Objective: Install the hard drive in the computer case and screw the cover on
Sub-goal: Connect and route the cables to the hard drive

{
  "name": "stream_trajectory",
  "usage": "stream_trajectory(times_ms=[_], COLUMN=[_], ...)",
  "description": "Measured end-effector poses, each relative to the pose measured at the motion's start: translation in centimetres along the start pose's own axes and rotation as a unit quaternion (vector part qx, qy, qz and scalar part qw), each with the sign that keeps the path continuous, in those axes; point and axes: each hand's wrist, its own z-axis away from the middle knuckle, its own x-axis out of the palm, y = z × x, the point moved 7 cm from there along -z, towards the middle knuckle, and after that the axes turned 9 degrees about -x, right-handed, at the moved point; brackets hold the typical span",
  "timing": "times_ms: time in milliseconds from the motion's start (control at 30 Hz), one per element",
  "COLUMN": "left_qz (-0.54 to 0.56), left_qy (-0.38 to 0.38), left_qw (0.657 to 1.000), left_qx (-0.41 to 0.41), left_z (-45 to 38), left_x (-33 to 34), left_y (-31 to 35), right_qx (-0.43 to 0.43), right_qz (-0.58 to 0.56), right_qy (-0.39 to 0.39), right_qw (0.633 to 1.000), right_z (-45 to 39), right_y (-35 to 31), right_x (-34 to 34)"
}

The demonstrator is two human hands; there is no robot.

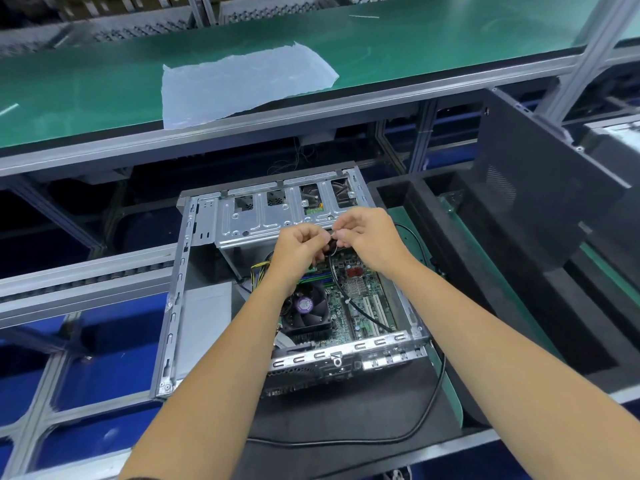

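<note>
Above the open computer case [194, 292], both hands [332, 240] pinching a black cable [341, 289], probably its tie; next, route toward drive cage [263, 220].

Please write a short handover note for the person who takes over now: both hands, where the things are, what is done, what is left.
Left hand and right hand: both pinch a thin black cable above the motherboard.
Computer case lies open; drive cage at its far side.
Cover, dark panel, leans at right, not on.
Hard drive: cannot tell if seated.
Left: finish cable, fit cover, screw.
</note>
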Motion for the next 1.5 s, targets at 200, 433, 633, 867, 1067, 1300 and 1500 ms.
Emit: stream_trajectory(times_ms=[200, 433, 633, 867, 1067, 1300, 1500], left_qz=[-0.006, -0.005, -0.002, -0.005, -0.021, -0.007, -0.025], left_qy=[-0.002, -0.007, -0.015, -0.015, -0.021, -0.036, -0.047], left_qw=[1.0, 1.0, 1.0, 1.0, 1.0, 0.999, 0.999], left_qx=[-0.011, -0.014, -0.015, -0.015, 0.002, -0.011, -0.002], left_z=[0.08, 0.27, 0.37, 0.51, 0.73, 0.55, 0.55], left_x=[0.15, 0.27, 0.34, 0.37, 0.55, 0.82, 0.86], left_y=[0.0, 0.16, 0.35, 0.53, 0.77, 0.75, 0.71], right_qx=[0.003, 0.0, -0.005, -0.017, -0.033, -0.022, -0.032], right_qz=[0.017, 0.061, 0.064, 0.055, 0.072, 0.067, 0.092], right_qy=[0.017, 0.008, 0.003, 0.01, 0.003, -0.006, -0.015], right_qw=[1.0, 0.998, 0.998, 0.998, 0.997, 0.997, 0.995], right_z=[0.16, 0.36, 0.39, 0.32, 0.14, -0.3, -0.38], right_y=[-0.06, -0.19, -0.4, -0.31, -0.07, 0.45, 0.47], right_x=[-0.12, 0.18, 0.2, 0.01, 0.2, 0.43, 0.58])
